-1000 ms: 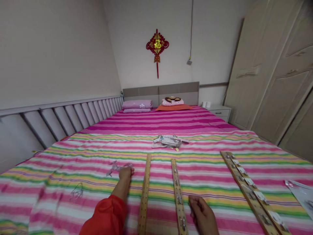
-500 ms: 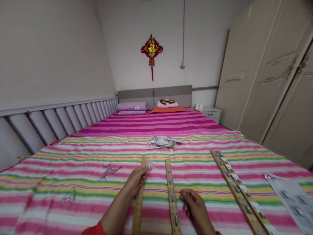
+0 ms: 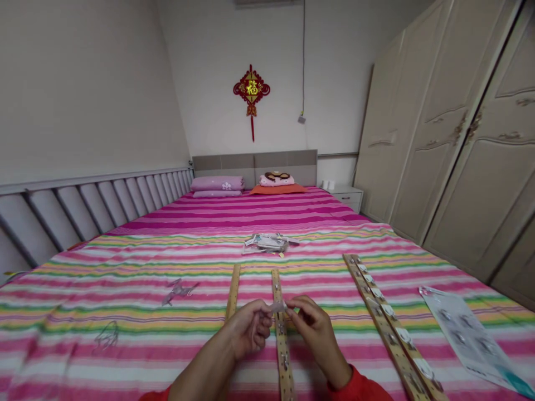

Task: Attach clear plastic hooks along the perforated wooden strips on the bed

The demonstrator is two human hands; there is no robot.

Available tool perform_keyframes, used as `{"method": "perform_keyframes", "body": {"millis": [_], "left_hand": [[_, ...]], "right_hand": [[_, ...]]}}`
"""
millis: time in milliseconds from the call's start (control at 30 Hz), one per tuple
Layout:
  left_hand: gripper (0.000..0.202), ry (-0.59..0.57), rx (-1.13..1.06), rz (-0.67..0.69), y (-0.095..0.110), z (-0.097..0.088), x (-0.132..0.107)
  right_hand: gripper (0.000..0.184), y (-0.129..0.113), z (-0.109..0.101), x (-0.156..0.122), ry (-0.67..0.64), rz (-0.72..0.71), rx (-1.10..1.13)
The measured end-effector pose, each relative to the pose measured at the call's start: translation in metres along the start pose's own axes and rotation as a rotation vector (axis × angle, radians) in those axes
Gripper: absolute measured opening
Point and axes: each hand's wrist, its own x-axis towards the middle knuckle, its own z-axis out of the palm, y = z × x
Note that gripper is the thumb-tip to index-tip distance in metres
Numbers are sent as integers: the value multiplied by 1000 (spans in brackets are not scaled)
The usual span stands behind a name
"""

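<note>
A small clear plastic piece [image 3: 277, 307] is pinched between my two hands, above the middle wooden strip. My left hand [image 3: 249, 331] grips its left end with curled fingers. At its right edge, the thumb and forefinger of my right hand [image 3: 312, 327] close on it. Below lies the middle wooden strip [image 3: 286, 385], with small metal hooks set along it. Another wooden strip [image 3: 233, 285], showing no hooks on its visible part, is partly covered by my left hand and forearm.
Two wooden strips [image 3: 378, 320] with metal hooks and white discs lie to the right. Beyond them is a blister pack [image 3: 463, 328]. Plastic packaging [image 3: 268, 243] lies farther back. Grey plastic scraps [image 3: 178, 291] and a clear crumpled piece [image 3: 107, 336] rest left on the striped bedspread [image 3: 137, 278].
My left hand has moved right with the plastic piece, from the left strip to over the middle one. My right hand has come up and left and now pinches it too. The view has turned slightly right.
</note>
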Motion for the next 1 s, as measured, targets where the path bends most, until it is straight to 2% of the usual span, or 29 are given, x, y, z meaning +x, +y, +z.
{"method": "perform_keyframes", "body": {"millis": [133, 233, 333, 433, 500, 567, 667, 767, 833, 1000], "left_hand": [[10, -21, -9, -70, -3, 3, 2], [9, -81, -43, -91, -3, 5, 3], [12, -125, -62, -93, -2, 6, 2], [22, -123, -46, -60, -3, 7, 2], [29, -52, -5, 33, -4, 7, 2], [32, 86, 100, 223, -7, 6, 5], [33, 267, 371, 578, -12, 2, 10], [25, 307, 575, 848, -20, 1, 14], [18, 318, 674, 941, -26, 3, 14], [13, 404, 865, 1006, -38, 11, 13]], "right_hand": [[13, -10, -3, -1, -30, -72, -35], [13, -13, -3, 0, -43, -55, -38], [14, -13, -1, 1, -23, 21, -15], [20, -9, 1, 3, 14, 211, 105], [25, -5, 2, 5, 34, 373, 203], [28, -1, 3, 6, 55, 484, 266], [30, 4, 4, 6, 104, 542, 307], [29, 5, 6, 6, 151, 543, 307], [28, 3, 9, 6, 168, 526, 299], [25, -4, 18, 2, 179, 428, 219]]}}
